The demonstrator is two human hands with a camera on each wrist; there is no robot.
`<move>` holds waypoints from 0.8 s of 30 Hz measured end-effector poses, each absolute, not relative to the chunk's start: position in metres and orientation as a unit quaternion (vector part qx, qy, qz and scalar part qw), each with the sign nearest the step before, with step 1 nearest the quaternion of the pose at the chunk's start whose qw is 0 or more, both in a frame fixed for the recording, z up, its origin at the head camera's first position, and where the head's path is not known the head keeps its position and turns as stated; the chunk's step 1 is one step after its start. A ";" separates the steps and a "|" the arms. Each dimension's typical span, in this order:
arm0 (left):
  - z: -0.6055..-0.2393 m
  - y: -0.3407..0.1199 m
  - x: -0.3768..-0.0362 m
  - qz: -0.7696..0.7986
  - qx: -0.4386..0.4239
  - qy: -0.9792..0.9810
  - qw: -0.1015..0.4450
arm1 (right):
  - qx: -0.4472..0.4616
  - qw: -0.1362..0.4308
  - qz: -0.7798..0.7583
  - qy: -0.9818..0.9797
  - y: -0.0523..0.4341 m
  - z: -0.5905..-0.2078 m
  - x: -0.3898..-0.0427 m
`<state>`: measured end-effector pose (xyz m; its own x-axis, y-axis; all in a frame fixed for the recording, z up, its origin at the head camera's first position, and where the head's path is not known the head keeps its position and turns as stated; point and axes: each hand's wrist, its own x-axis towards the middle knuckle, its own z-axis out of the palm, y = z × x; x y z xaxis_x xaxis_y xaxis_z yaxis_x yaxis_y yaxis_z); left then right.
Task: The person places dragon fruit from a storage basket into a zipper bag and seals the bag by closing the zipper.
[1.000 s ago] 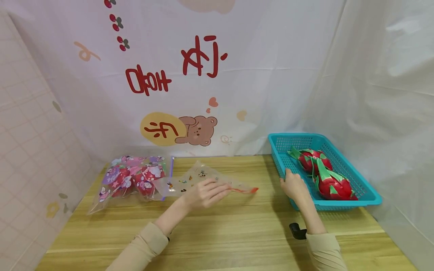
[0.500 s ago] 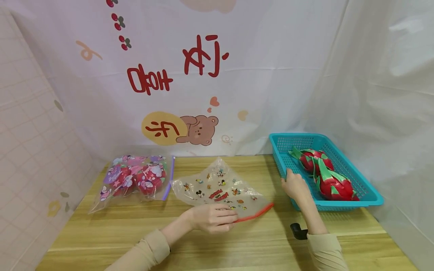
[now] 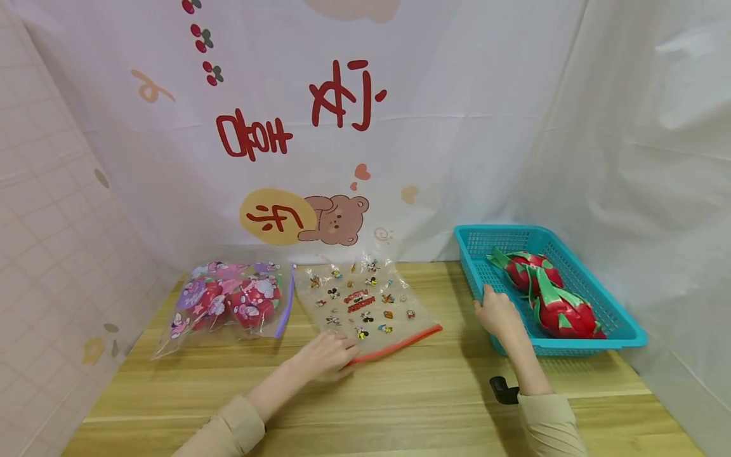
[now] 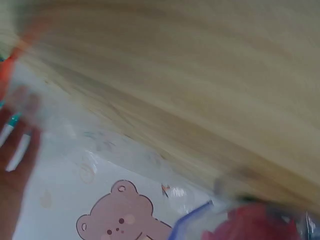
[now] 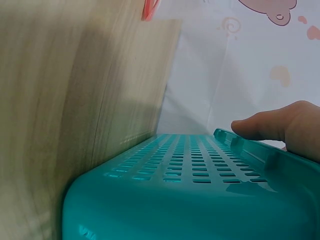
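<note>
On the table (image 3: 434, 406) there are two clear zip bags, one basket and two dragon fruits. Farthest left, well beyond the left fingertips, lies the full bag (image 3: 228, 304), stuffed with red, pink and purple printed items whose number cannot be made out through the plastic. Next comes the flat bag (image 3: 365, 308), printed with small cartoon figures and edged by a red zip strip (image 3: 396, 343); it lies spread on the wood just ahead of the left fingers. The left hand (image 3: 324, 358) rests on the bag's near corner at the strip's left end, fingers laid fairly straight and close together, though whether they pinch the plastic is hard to say, since the left wrist view is blurred and shows only fingertips (image 4: 20, 135) at its edge. Farther right, the right hand (image 3: 498, 315) holds the near left rim of the teal basket (image 3: 619, 330), its fingers curled over the edge and the thumb hidden from view. Just beyond those fingers, inside the basket, lie the two dragon fruits (image 3: 556, 304), overlapping so that the farther one is partly covered.
</note>
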<state>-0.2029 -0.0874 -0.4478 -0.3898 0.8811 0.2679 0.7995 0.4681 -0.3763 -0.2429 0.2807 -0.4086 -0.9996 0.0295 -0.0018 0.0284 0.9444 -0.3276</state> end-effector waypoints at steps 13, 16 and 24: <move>-0.458 -0.081 -0.199 -0.029 -0.394 -0.908 0.140 | -0.001 0.046 0.151 -0.988 0.279 -0.409 -0.239; -0.460 -0.079 -0.200 -0.028 -0.380 -0.911 0.156 | 0.023 0.128 0.121 -0.984 0.276 -0.413 -0.237; -0.463 -0.078 -0.206 -0.016 -0.364 -0.909 0.205 | 0.147 0.360 0.039 -0.921 0.258 -0.430 -0.227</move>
